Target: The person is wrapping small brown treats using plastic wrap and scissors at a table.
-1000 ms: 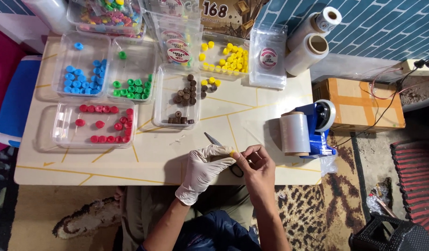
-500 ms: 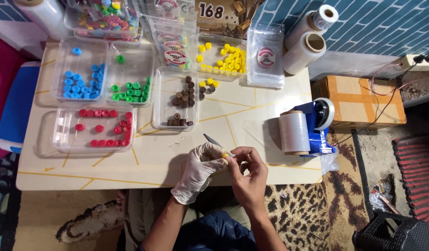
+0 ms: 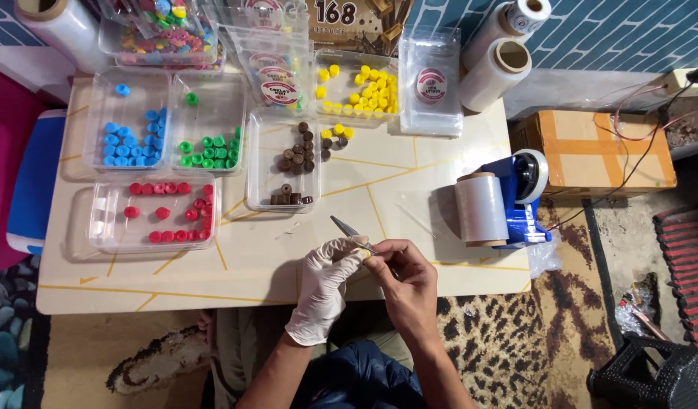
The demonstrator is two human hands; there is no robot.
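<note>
My left hand (image 3: 322, 291), in a white glove, and my bare right hand (image 3: 406, 284) meet at the table's near edge. Metal tweezers (image 3: 347, 229) stick out up-left from between the fingertips; my right hand grips their handle end. The gloved fingertips pinch at a small pale piece (image 3: 361, 241) against the tweezers, mostly hidden. Clear trays hold small caps by colour: brown (image 3: 296, 155), red (image 3: 167, 212), green (image 3: 209, 148), blue (image 3: 129, 140) and yellow (image 3: 360, 91).
A blue dispenser with a roll of clear film (image 3: 485, 208) stands at the table's right. Film rolls (image 3: 500, 72), clear bags (image 3: 432, 83) and a tub of mixed beads (image 3: 163, 30) line the back. A cardboard box (image 3: 599, 151) sits right of the white table (image 3: 258, 265).
Both hands have stayed together at the near edge, working the tweezers. The small yellow piece seen between the fingers earlier is now almost hidden.
</note>
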